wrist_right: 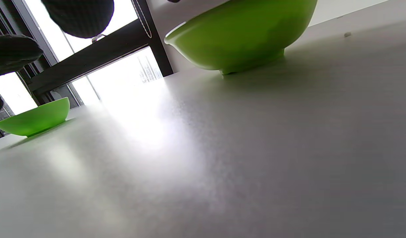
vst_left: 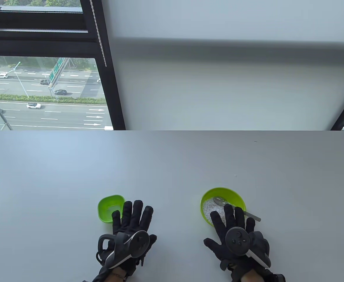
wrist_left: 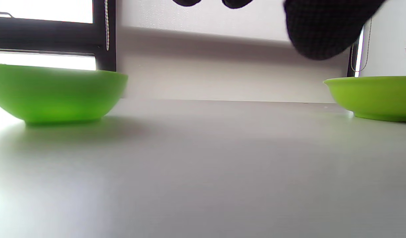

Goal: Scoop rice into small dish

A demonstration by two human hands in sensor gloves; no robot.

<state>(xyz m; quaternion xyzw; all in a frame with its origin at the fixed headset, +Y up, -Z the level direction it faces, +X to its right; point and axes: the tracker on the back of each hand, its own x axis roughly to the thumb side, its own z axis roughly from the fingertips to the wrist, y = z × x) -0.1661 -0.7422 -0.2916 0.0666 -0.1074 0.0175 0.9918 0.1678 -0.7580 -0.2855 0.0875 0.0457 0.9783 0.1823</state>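
A small green dish (vst_left: pixel 109 207) stands on the grey table (vst_left: pixel 172 164), left of centre; it also shows in the left wrist view (wrist_left: pixel 54 94) and the right wrist view (wrist_right: pixel 35 119). A larger green bowl (vst_left: pixel 233 196) holds white rice (vst_left: pixel 211 209) and a metal spoon (vst_left: pixel 220 201) whose handle sticks out over the right rim. The bowl shows in the left wrist view (wrist_left: pixel 371 97) and the right wrist view (wrist_right: pixel 242 36). My left hand (vst_left: pixel 132 223) is open with fingers spread, just right of the dish, holding nothing. My right hand (vst_left: pixel 233 229) is open, fingers over the bowl's near rim, holding nothing.
A window with a black frame (vst_left: pixel 101 64) and a white wall lie beyond the table's far edge. A single rice grain (vst_left: pixel 235 175) lies on the table behind the bowl.
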